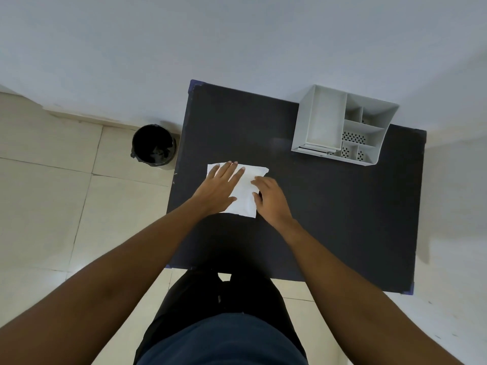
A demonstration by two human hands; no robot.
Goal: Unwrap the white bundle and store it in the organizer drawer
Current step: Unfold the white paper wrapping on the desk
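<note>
A white bundle (245, 196) of folded paper or cloth lies flat on the dark table (329, 206), left of centre. My left hand (220, 187) rests palm down on its left half with the fingers spread. My right hand (268, 197) sits at its right edge, fingers curled onto the white sheet; whether they pinch it I cannot tell. A grey plastic organizer (342, 127) stands at the table's far right corner, with a large tray section on its left, several small compartments, and a drawer front (315, 149) at its near side.
A black bin (153, 144) lined with a dark bag stands on the tiled floor, left of the table. A white wall runs behind the table. My legs stand at the table's near edge.
</note>
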